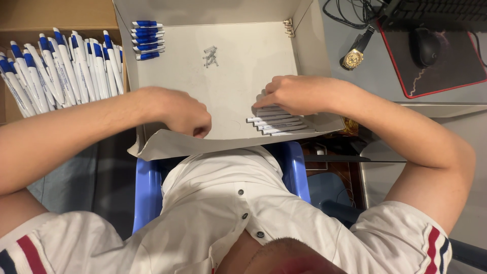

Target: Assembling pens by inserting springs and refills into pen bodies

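Pressing right hand (297, 94) down on white pen barrels (278, 123) at the tray (243, 66) edge — could roll off; left hand (182, 111) clenched — contents hidden.

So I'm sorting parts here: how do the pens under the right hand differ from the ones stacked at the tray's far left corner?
The pen barrels under the right hand look plain white, with no blue showing; the stacked pens have blue ends. The barrels lie near the tray's front right, touched by the hand; the stacked pens lie untouched. Both groups lie sideways in neat rows.
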